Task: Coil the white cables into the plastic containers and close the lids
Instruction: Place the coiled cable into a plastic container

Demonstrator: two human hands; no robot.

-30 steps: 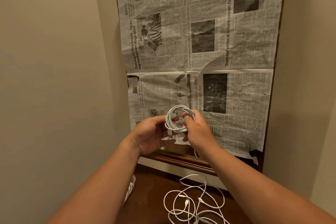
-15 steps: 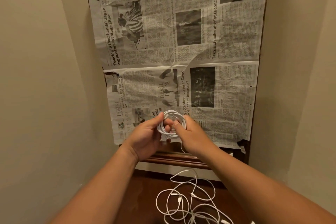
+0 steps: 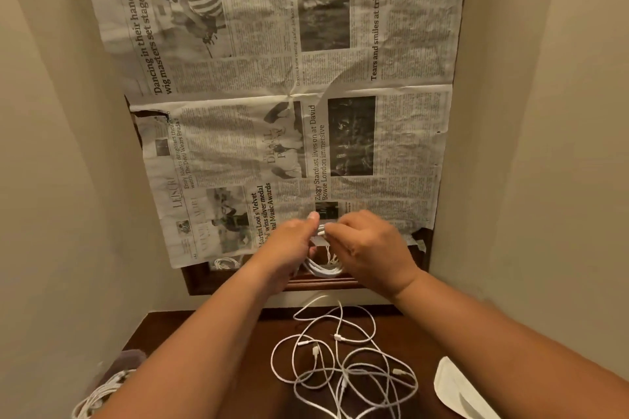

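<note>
Head camera looks down at my two hands, held up in front of the newspaper (image 3: pixel 272 78) on the wall. My left hand (image 3: pixel 289 250) is curled round a coiled white cable (image 3: pixel 323 270), thumb up. My right hand (image 3: pixel 371 248) pinches the top of the same coil, right beside my left. Both look a bit blurry. Below them, loose white cables (image 3: pixel 340 362) lie in a tangle on the brown desk (image 3: pixel 429 347).
</note>
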